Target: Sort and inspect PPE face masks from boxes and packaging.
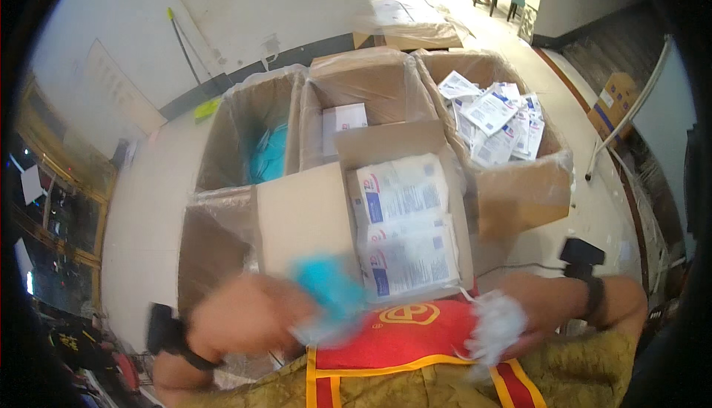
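My left hand (256, 308) is closed on a soft teal bundle (326, 289), smeared by motion, in front of the near carton. Closed round a crumpled white thing (498, 326) with a ragged edge, my right hand (538, 308) is near my waist; its exact kind is too blurred to tell. Between and beyond the hands stands an open cardboard carton (300, 215) with flat white printed packets (408, 248) lying in two stacks.
Behind it stand plastic-lined boxes: one holds teal items (271, 152), one a white packet (343, 122), one loose white packets (493, 115). Another lined box (211, 237) is at the left. A wrapped carton (415, 18) stands farther back. A metal-framed panel (656, 104) is at the right.
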Demonstrator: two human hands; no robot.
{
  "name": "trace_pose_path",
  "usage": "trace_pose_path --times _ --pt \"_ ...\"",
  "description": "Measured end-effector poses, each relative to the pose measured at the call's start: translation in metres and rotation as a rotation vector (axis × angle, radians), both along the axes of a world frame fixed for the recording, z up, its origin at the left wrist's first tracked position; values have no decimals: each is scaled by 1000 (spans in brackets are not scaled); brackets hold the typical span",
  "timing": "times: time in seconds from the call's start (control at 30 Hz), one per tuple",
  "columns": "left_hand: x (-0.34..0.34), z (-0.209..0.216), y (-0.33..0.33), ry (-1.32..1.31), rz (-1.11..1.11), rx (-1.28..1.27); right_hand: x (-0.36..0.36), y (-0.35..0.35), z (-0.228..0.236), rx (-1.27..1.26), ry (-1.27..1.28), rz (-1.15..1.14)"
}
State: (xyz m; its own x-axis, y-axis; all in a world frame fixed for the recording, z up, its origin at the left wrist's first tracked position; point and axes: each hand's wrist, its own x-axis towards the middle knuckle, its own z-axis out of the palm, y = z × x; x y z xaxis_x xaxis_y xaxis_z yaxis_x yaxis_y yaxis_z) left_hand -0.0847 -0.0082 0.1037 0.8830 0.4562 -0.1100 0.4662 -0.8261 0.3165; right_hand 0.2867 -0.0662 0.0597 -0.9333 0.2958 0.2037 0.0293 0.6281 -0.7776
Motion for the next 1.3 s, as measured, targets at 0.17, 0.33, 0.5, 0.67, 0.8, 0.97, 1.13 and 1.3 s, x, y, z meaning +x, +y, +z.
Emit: trace_pose_path --times 0.17,0.33,0.5,0.67,0.8,0.97,1.13,1.3 --pt "-109 -14 14 -352 928 93 39 -1 16 -765 305 -1262" --pt "-53 -73 34 -554 738 -382 13 24 -26 -822 392 -1232" --pt "-74 -80 99 -987 942 -417 -12 18 -39 -1078 502 -1094" --pt "-125 -89 215 -1113 1201 -170 -36 33 -33 -1068 457 -977" --pt "-144 -128 249 -784 1363 259 -46 43 -31 -979 445 -790" --pt "-37 -97 156 -1150 834 -342 -58 62 -38 -966 509 -945" --pt "83 -86 50 -963 558 -345 -90 93 -71 -1113 745 -764" --pt "95 -118 29 -820 591 -15 -102 87 -96 -871 618 -499"
